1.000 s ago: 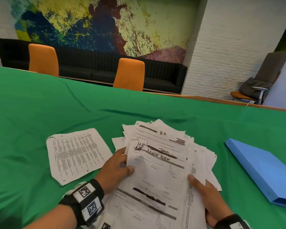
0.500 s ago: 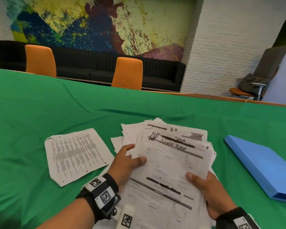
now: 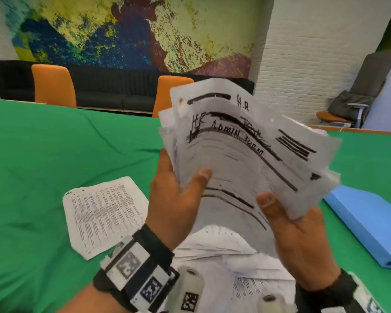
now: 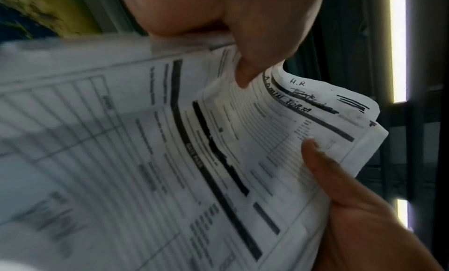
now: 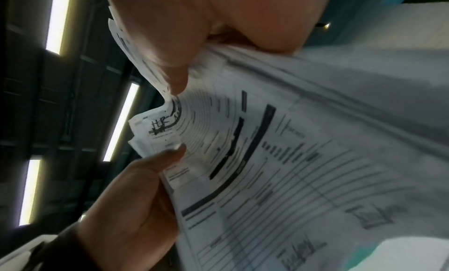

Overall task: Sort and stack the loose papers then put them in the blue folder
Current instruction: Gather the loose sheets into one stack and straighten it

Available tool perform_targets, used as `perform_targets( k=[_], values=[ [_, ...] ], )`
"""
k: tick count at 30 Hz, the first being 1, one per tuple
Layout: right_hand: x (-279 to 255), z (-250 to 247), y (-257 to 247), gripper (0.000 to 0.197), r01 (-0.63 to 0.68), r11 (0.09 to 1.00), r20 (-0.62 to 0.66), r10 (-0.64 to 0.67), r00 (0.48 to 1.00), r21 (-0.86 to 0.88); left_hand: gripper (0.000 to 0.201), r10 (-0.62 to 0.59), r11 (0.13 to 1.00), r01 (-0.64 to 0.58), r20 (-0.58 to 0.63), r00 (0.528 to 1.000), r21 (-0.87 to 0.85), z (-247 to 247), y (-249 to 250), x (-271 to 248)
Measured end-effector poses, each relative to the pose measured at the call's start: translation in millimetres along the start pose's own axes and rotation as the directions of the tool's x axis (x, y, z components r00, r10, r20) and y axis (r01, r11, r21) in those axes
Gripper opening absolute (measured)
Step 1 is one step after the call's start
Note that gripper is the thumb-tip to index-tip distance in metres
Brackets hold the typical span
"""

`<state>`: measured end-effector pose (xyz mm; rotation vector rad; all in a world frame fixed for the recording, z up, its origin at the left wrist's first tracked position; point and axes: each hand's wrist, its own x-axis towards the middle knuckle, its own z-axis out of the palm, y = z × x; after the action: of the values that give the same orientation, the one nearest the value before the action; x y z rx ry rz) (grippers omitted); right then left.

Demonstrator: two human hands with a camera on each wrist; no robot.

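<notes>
Both hands hold an uneven stack of papers (image 3: 242, 154) upright above the green table; the top sheet bears handwritten "H.R" and "Admin" marks. My left hand (image 3: 176, 199) grips the stack's left edge, thumb across the front. My right hand (image 3: 289, 224) grips the lower right edge, thumb on the front sheet. In the left wrist view the stack of papers (image 4: 170, 160) fills the frame, with the right hand (image 4: 340, 198) beside it. In the right wrist view the papers (image 5: 279, 169) curve between both thumbs. A loose printed sheet (image 3: 104, 213) lies on the table to the left. The blue folder (image 3: 366, 224) lies closed at the right.
More printed sheets (image 3: 224, 251) lie on the green tablecloth (image 3: 43, 166) under my wrists. Two orange chairs (image 3: 53, 85) and a black sofa stand beyond the table's far edge. A grey chair stands in the right corner.
The stack has been lifted off the table and tilted upright toward me, both hands rising with it. The loose sheet and the folder have stayed in place.
</notes>
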<state>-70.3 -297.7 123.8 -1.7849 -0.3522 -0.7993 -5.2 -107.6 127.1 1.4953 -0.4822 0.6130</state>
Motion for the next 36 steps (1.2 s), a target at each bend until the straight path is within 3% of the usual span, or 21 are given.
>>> perform_targets(
  k=[2, 5, 7, 9, 10, 12, 14, 15, 16, 19, 21, 23, 27, 30, 34, 36],
  values=[
    [-13, -5, 18, 0.03, -0.12, 0.991, 0.026, 0.119, 0.993, 0.051, 0.068, -0.105, 0.993, 0.106, 0.018, 0.994, -0.049, -8, -11, -11],
    [-33, -8, 51, 0.029, -0.401, 0.916, 0.091, 0.397, 0.913, 0.027, 0.069, -0.284, 0.959, 0.283, 0.048, 0.958, 0.019, -26, -34, -34],
    [-38, -8, 62, 0.01, -0.487, 0.872, 0.03, 0.488, 0.872, -0.046, 0.066, -0.322, 0.944, 0.306, 0.15, 0.935, 0.124, -36, -44, -47],
    [-32, -13, 64, 0.006, -0.507, 0.856, 0.008, 0.51, 0.86, -0.098, 0.065, -0.392, 0.887, 0.308, 0.209, 0.896, 0.344, -55, -52, -43],
    [-27, -16, 62, 0.006, -0.52, 0.846, 0.008, 0.525, 0.851, -0.119, 0.064, -0.448, 0.814, 0.318, 0.177, 0.877, 0.487, -72, -61, -36],
    [-21, -26, 65, 0.003, -0.561, 0.814, 0.012, 0.569, 0.822, -0.152, 0.061, -0.591, 0.541, 0.409, -0.014, 0.806, 0.735, -119, -80, -17],
    [-23, -35, 83, 0.013, -0.635, 0.757, 0.024, 0.645, 0.764, -0.154, 0.068, -0.657, 0.262, 0.524, -0.247, 0.712, 0.81, -172, -102, -1],
    [-27, -38, 94, 0.022, -0.654, 0.739, 0.037, 0.667, 0.744, -0.162, 0.071, -0.665, 0.191, 0.593, -0.341, 0.664, 0.782, -190, -107, 3],
    [-31, -38, 102, 0.03, -0.67, 0.72, 0.044, 0.687, 0.726, -0.181, 0.071, -0.669, 0.182, 0.666, -0.406, 0.623, 0.723, -208, -117, 5],
    [-43, -35, 123, 0.028, -0.725, 0.667, 0.04, 0.74, 0.671, -0.172, 0.045, -0.729, 0.323, 0.817, -0.425, 0.536, 0.478, -224, -140, 6],
    [-48, -34, 130, 0.022, -0.763, 0.625, 0.042, 0.777, 0.628, -0.165, 0.043, -0.759, 0.364, 0.839, -0.393, 0.519, 0.405, -219, -148, 5],
    [-52, -35, 136, 0.018, -0.795, 0.594, 0.05, 0.803, 0.593, -0.123, 0.052, -0.738, 0.408, 0.814, -0.375, 0.561, 0.414, -208, -146, 6],
    [-54, -37, 136, 0.016, -0.815, 0.576, 0.056, 0.818, 0.573, -0.067, 0.043, -0.629, 0.693, 0.684, -0.273, 0.728, 0.228, -174, -102, 13],
    [-53, -37, 136, 0.019, -0.837, 0.547, 0.09, 0.835, 0.543, -0.019, 0.05, -0.559, 0.823, 0.567, -0.139, 0.817, 0.023, -150, -47, 22],
    [-52, -35, 131, 0.016, -0.81, 0.586, 0.085, 0.808, 0.582, -0.025, 0.055, -0.446, 0.878, 0.444, 0.031, 0.895, -0.177, -127, 11, 28],
    [-52, -34, 126, 0.017, -0.809, 0.588, 0.104, 0.806, 0.583, -0.02, 0.05, -0.464, 0.844, 0.485, 0.143, 0.874, -0.227, -112, 14, 22]
  ],
)
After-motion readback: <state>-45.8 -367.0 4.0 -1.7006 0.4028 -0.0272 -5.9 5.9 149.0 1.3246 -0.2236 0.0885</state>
